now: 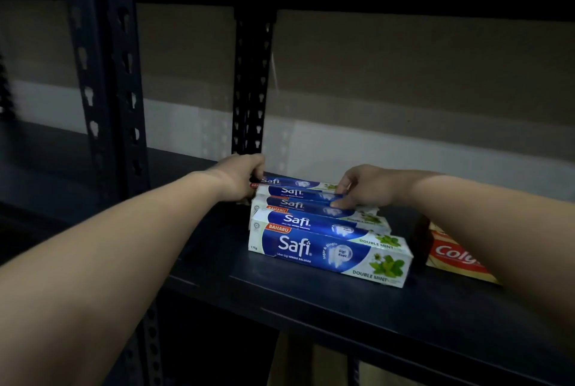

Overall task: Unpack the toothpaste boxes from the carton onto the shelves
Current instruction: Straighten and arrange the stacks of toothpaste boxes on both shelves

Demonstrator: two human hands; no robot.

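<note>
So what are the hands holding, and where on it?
The rearmost Safi box on the shelf: left hand grips its left end, right hand its right end.

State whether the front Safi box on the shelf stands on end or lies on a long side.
On a long side: the front Safi box rests lengthwise on the shelf, its logo reading level.

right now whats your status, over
Left hand and right hand gripping ends of rearmost Safi box. Four Safi boxes rowed in front. Colgate box at right.
</note>
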